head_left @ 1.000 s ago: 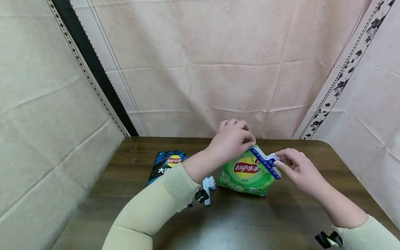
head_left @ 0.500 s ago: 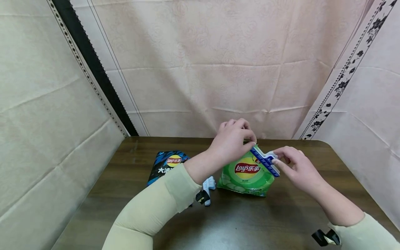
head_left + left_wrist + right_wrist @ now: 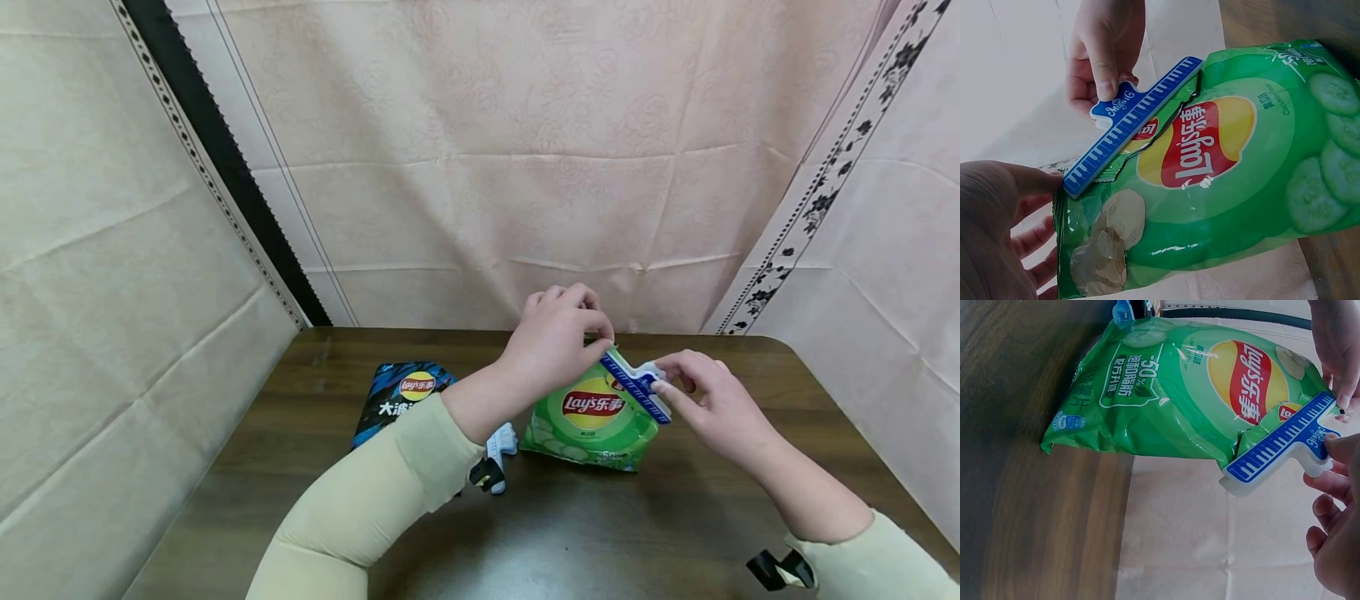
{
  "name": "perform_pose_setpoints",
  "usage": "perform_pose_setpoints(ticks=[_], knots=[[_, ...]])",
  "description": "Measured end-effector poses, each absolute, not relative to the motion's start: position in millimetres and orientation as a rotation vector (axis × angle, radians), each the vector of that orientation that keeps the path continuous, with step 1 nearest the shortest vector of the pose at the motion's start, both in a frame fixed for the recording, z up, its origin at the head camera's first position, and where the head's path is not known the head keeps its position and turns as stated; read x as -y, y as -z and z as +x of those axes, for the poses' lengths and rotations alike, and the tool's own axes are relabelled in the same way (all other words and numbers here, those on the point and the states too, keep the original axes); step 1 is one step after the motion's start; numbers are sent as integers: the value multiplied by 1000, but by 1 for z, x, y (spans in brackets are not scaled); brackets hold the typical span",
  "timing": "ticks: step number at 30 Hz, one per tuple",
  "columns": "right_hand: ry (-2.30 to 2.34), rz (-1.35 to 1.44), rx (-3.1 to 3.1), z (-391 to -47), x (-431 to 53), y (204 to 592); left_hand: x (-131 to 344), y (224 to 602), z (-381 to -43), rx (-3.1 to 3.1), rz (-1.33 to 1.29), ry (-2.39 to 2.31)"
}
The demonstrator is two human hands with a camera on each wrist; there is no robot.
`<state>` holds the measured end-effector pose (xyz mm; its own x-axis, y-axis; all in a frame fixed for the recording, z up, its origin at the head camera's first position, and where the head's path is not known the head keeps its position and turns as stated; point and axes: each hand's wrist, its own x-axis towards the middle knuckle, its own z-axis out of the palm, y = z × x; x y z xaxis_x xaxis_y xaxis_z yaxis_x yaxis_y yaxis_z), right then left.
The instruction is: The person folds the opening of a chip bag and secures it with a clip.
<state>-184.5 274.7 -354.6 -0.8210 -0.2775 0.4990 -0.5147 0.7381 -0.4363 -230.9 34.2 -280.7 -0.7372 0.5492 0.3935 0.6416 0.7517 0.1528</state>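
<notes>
shifted slightly toward ten o'clock since a second ago are the bare right hand [image 3: 708, 404] and the long blue-and-white plastic clip with a piano-key print [image 3: 637, 387]; the bare left hand [image 3: 558, 337] and the puffy, glossy green lay's crisp bag [image 3: 592, 437] have hardly moved. in the head view the bag sits between four and five o'clock of the middle, over the brown wooden table [image 3: 585, 533]. the right hand, at its three o'clock, pinches the clip's handle between thumb and fingers. the left hand, at eleven o'clock, grips the bag's top corner, thumb by the clip's end. the clip lies along the top edge, a folded flap showing beside it. the black-and-blue lay's bag [image 3: 401, 392] lies at nine o'clock, and the pale blue plastic clip [image 3: 504, 442], partly hidden, at eight.
</notes>
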Motion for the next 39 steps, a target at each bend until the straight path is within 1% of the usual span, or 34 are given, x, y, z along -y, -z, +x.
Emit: perform_pose_setpoints(ticks=[13,39], knots=[[-870,606,2551,-181,-272,352,-35,283,-230,2624,-866,473],[-808,600,2470,-181,-263,354,-38,283,-229,2617,-836,494]])
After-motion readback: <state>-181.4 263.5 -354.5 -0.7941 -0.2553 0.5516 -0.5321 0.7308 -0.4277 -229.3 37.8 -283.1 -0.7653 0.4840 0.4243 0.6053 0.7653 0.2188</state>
